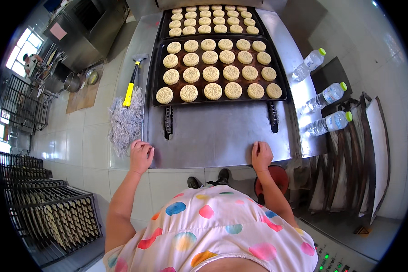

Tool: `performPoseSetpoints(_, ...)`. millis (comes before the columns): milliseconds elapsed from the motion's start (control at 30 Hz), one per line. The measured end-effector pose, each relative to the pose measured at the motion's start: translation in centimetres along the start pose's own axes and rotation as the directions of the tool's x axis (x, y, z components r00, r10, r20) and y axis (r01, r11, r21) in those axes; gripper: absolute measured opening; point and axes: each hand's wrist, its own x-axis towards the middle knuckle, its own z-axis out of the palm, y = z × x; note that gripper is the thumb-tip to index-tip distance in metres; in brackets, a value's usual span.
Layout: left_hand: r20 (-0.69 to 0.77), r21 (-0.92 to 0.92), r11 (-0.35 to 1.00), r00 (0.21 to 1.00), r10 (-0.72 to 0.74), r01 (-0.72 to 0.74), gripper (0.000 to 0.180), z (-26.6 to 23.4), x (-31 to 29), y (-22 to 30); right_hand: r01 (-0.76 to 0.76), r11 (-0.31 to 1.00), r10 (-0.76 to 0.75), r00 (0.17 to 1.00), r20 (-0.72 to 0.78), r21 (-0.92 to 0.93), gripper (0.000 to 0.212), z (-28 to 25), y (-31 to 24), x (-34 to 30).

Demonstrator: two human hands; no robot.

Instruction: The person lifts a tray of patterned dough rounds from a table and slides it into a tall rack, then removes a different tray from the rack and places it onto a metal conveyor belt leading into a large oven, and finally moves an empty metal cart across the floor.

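Observation:
My left hand [141, 156] rests at the front left corner of a metal table [213, 136], by the grey strands of a brush with a black and yellow handle [129, 94]. Its fingers bend loosely, a little apart, around nothing. At the front right edge lies my right hand [261, 157], fingers curled together with nothing seen in them. Beyond both hands sits a dark baking tray [222, 102] bearing rows of round, pale, stamped pastries [212, 91]. A second such tray [218, 34] stands behind it, partly under a metal housing. Neither hand touches a tray.
Chain tracks [274, 117] run in slots under the near tray. Three water bottles with green caps [329, 123] lie along the right ledge. A red round stool [276, 179] is below right; racks of trays [61, 217] stand lower left. A person [31, 63] is far left.

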Motion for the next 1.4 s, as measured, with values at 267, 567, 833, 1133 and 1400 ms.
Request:
performPoseSetpoints(267,0.006,0.017,0.998,0.999,-0.052,0.052,0.007,-0.4,0.7,0.1,0.052,0.998,-0.053,0.996,0.066,0.028,0.015,-0.2,0.1,0.3)
performPoseSetpoints(567,-0.033,0.029,0.999,0.999,-0.043,0.044,0.009,-1.5,0.4,0.2,0.061,0.994,-0.074,0.987,0.14,0.095,0.01,-0.1,0.1,-0.2)
performPoseSetpoints(833,-0.105,0.007,1.0,0.994,0.015,-0.014,0.013,-0.9,-1.3,-0.5,0.106,0.994,-0.106,0.993,0.048,-0.001,0.014,0.3,0.2,-0.8)
performPoseSetpoints(1133,-0.254,0.015,0.991,0.958,0.132,-0.132,0.031,-1.5,-6.2,1.1,-0.158,0.964,0.153,0.987,-0.041,-0.213,0.02,1.3,-3.0,-2.8)
performPoseSetpoints(1400,0.406,-0.206,0.934,0.894,-0.191,0.293,0.047,-3.8,-36.8,2.0,-0.145,0.964,0.01,0.86,0.51,0.225,0.018,4.7,-15.0,-18.0)
